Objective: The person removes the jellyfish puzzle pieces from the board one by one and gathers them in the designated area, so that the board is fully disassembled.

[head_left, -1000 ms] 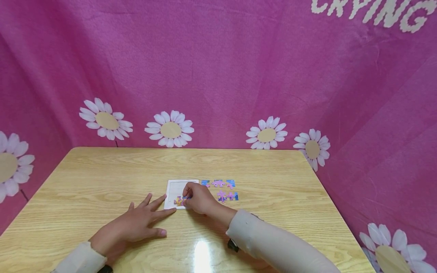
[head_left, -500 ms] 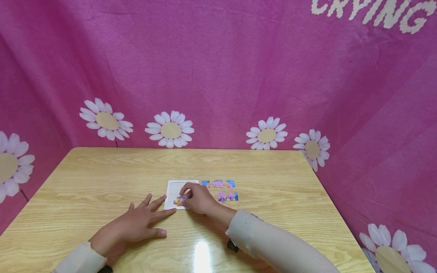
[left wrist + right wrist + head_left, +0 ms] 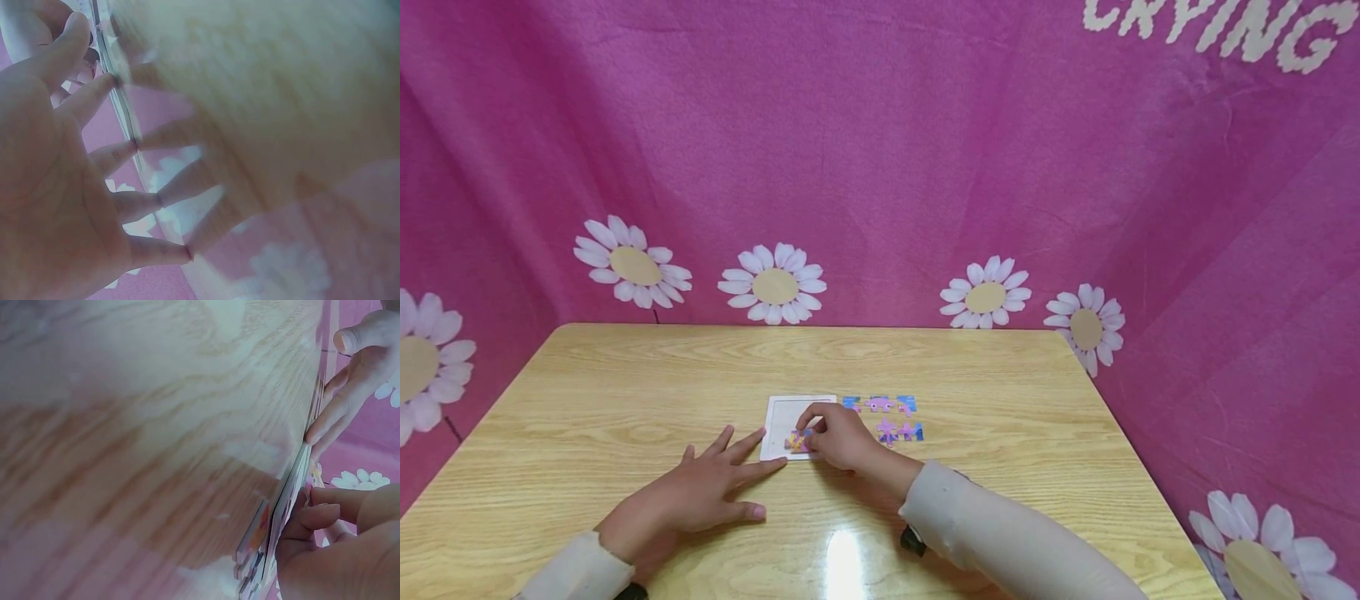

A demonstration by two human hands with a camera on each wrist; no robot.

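Note:
In the head view a white puzzle tray [image 3: 782, 412] lies on the table, its inside mostly bare. My left hand [image 3: 703, 490] lies flat with fingers spread, two fingertips touching the tray's left edge. My right hand [image 3: 842, 437] reaches over the tray's right half. Its thumb and forefinger pinch a yellow and purple puzzle piece [image 3: 796, 442] low in the tray; the fingers hide its right part. In the right wrist view the right hand [image 3: 350, 537] shows the pinch at the tray, edge-on. The left wrist view shows the left hand [image 3: 69, 181] with straight fingers.
Loose puzzle pieces in pink and blue lie right of the tray: an upper row [image 3: 880, 403] and a lower group [image 3: 901, 432], partly beside the right wrist. The wooden table [image 3: 1000, 383] meets a pink flowered cloth [image 3: 880, 167] at the back.
My right fingers have opened out slightly over the tray, and the yellow and purple piece has shifted a little, lately to the right. The left hand has stayed in place.

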